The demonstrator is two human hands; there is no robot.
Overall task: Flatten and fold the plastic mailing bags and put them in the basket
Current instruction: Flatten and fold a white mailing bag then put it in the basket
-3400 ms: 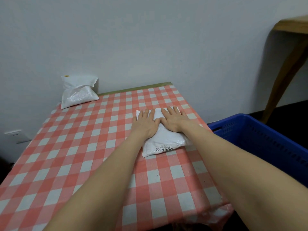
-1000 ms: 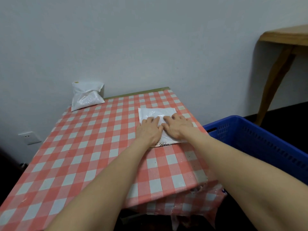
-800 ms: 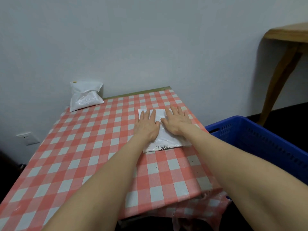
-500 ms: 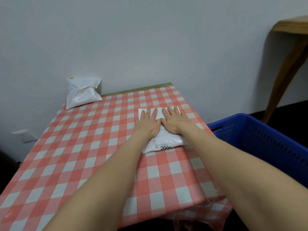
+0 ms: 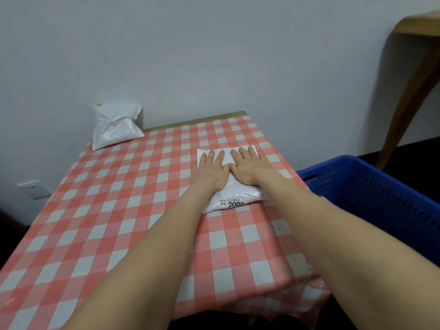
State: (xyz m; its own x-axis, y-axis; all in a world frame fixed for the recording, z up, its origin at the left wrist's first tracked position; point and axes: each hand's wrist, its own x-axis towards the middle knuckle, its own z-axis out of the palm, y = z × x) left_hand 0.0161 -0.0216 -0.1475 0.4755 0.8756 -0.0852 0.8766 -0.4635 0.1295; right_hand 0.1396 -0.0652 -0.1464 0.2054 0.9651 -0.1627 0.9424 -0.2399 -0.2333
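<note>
- My left grip (image 5: 209,172) and right grip (image 5: 250,169) both lie wide and flat, fingers straight, thumbs touching. They hold nothing and press down on the white plastic mailing bag with black printed digits (image 5: 234,198).
- That bag lies on the red-and-white checked counter (image 5: 119,210), on the side nearest the blue slatted plastic basket (image 5: 381,198).
- I judge this to be the flattening step. The end of the bag nearest me looks puffy, so the folding and the drop into the basket are both left to do.
- A second, crumpled white plastic bag (image 5: 114,127) leans on the wall at the counter corner farthest from the basket. It looks untouched, so all its steps remain.
- I cannot see the basket's floor, so I cannot tell how many bags are already in it.
- Only a narrow strip of cloth lies between the pressed bag and the counter edge facing the basket. The side away from the basket offers broad open cloth for folding.
- The basket's rim sits lower than the counter and just beside it, so the carry should be short.
</note>
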